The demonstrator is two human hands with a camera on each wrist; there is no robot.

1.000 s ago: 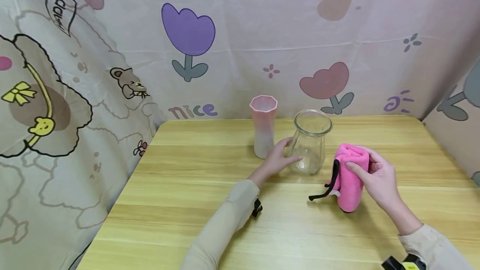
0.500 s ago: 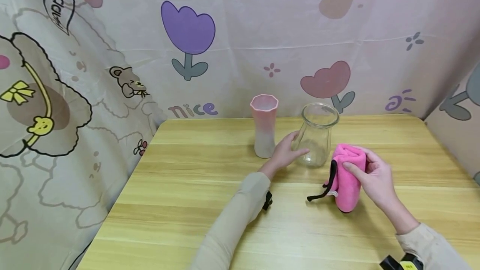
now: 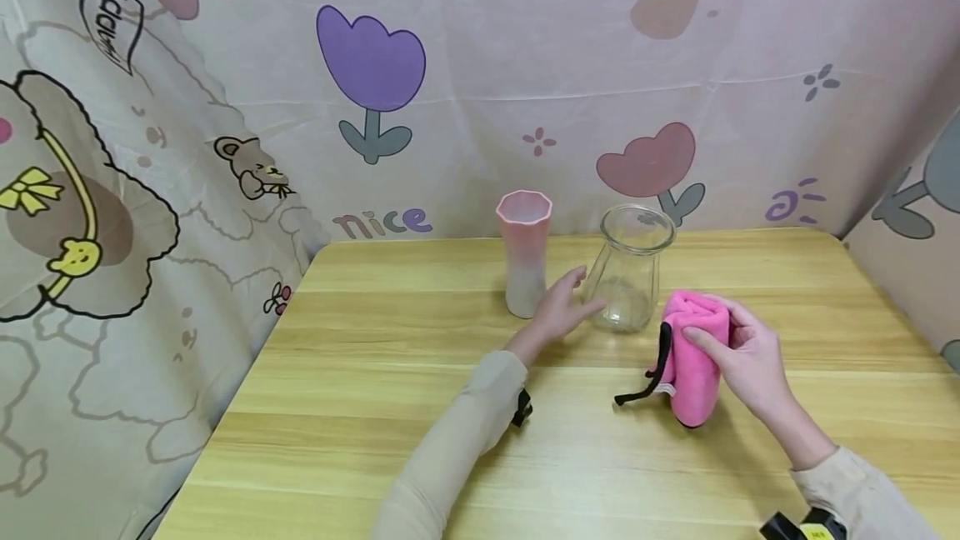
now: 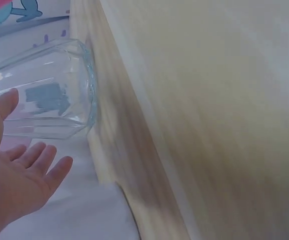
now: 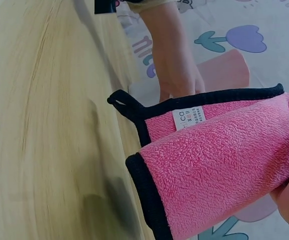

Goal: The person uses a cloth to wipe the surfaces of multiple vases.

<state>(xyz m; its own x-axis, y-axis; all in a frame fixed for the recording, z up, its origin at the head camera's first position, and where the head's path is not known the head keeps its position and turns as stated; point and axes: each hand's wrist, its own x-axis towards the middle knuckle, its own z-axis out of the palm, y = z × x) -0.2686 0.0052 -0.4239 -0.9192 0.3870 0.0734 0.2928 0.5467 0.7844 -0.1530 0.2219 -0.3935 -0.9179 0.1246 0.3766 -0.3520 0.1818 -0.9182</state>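
Observation:
A clear glass vase [image 3: 626, 286] with a flared rim stands upright toward the back of the wooden table. Just left of it is my left hand [image 3: 557, 311], its fingers spread and the thumb tip near the glass. In the left wrist view the hand's fingers are straight beside the vase [image 4: 44, 95], with nothing in them. My right hand [image 3: 753, 357] grips a rolled pink towel [image 3: 697, 365] by its upper part. Black edging, a hanging loop and a white label [image 5: 188, 117] show on the towel in the right wrist view.
A tall vase [image 3: 525, 257], pink at the top and whitish below, stands left of the glass one, close to the left hand. Behind the wooden table [image 3: 360, 407] hangs a printed cloth [image 3: 465, 65], with another along the left side.
The glass vase has shifted back and to the right with the left hand beside it. Then the left hand has drawn slightly leftward off it. The right hand keeps its grip on the towel.

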